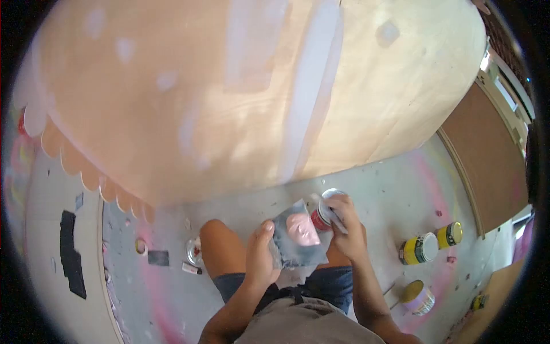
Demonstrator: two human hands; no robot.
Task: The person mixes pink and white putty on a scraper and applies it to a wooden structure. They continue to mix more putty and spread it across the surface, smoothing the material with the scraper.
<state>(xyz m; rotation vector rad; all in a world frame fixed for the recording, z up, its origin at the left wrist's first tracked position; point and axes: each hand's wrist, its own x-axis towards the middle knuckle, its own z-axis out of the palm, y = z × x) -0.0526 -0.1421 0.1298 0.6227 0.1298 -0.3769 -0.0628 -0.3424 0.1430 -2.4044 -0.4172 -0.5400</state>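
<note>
My left hand (pixel 262 249) grips a dark, smeared flat board (pixel 285 252) by its left edge, thumb on top. On the board lies a thick dollop of pink paste (pixel 302 229). Just to its right, my right hand (pixel 350 226) is closed around a pale, flat scraper-like piece (pixel 338 220), whose exact kind I cannot tell. That hand is right at the rim of a red and white can (pixel 322 219), which stands on the floor between my knees and is partly covered by the hand and board.
Ahead rises a large peach panel (pixel 229 132) with pale patches and a scalloped edge at left. Yellow-labelled cans (pixel 419 249) and a tilted, open tub (pixel 418 298) sit on the floor at right. At left are a clear container (pixel 193 251) and a dark rectangle (pixel 158 258).
</note>
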